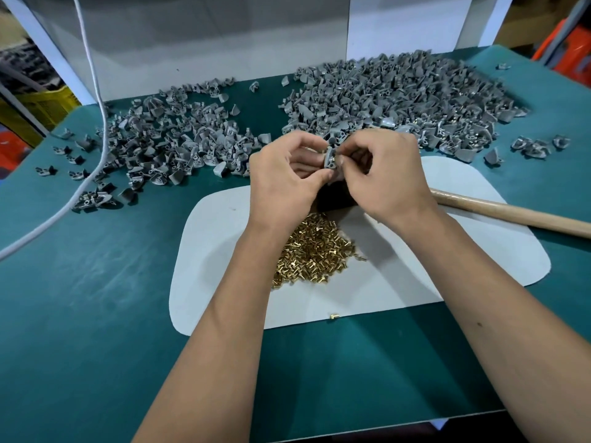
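Note:
My left hand [287,177] and my right hand [383,177] meet above the far edge of a white mat [415,276]. Between their fingertips they pinch one small grey plastic part [329,156], with a glint of brass at it. A heap of small brass inserts [311,254] lies on the mat just below my wrists. One stray brass insert [333,316] sits at the mat's near edge. Two piles of the same grey parts lie beyond: a big pile at the back right [399,100] and a looser pile at the back left [166,139].
A green table top [96,298] carries everything. A wooden handle [518,212] lies across the mat's right side. A white cable [96,91] runs down the left. A white panel [224,39] stands behind the piles. A dark object [332,196] sits under my hands.

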The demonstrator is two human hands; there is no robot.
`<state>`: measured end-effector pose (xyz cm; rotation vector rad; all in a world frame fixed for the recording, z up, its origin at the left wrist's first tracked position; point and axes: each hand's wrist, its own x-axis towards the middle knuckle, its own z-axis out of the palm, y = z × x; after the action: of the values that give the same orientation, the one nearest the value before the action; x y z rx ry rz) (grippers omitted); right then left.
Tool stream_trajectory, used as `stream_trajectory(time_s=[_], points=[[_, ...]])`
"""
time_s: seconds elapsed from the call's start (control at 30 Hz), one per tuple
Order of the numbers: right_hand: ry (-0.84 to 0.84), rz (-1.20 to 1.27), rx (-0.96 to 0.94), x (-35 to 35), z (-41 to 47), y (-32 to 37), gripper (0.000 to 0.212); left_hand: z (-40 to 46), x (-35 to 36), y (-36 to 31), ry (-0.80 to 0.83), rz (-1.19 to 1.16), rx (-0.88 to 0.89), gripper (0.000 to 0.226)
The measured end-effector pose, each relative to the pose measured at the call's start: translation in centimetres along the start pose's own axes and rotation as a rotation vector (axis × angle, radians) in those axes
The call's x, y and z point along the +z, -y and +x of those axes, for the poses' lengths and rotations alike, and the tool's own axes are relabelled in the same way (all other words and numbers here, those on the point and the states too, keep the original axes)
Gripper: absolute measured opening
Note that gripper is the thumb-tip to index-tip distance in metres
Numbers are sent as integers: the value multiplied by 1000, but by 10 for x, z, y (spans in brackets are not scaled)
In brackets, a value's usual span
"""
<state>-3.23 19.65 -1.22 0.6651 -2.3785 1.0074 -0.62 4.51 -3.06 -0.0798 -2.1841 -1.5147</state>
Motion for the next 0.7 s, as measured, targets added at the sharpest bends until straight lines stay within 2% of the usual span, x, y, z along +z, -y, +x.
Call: stream_trajectory(time_s=[0.1, 0.2, 0.23, 0.33, 0.43, 0.6, 0.7], points=[[79, 10, 36, -15, 1, -8, 13, 1, 2, 3, 13, 104, 53, 19], [122, -123, 145, -36, 6, -27, 9, 1, 2, 6, 49, 224, 77, 10], [199, -203, 200, -44, 8, -35, 7, 2, 2, 7, 55, 269, 76, 9], [499, -400, 356, -62, 9, -56, 23, 4, 1, 13, 70, 299, -1, 7], [652, -414, 371, -71, 6, -64, 22, 2, 0, 13, 74, 204, -81, 8], [708, -433, 303, -75, 6, -69, 19, 3, -1, 13, 69, 187, -40, 9], [615, -354, 310, -81, 11, -68, 24, 5, 0, 12, 92, 201, -46, 14]])
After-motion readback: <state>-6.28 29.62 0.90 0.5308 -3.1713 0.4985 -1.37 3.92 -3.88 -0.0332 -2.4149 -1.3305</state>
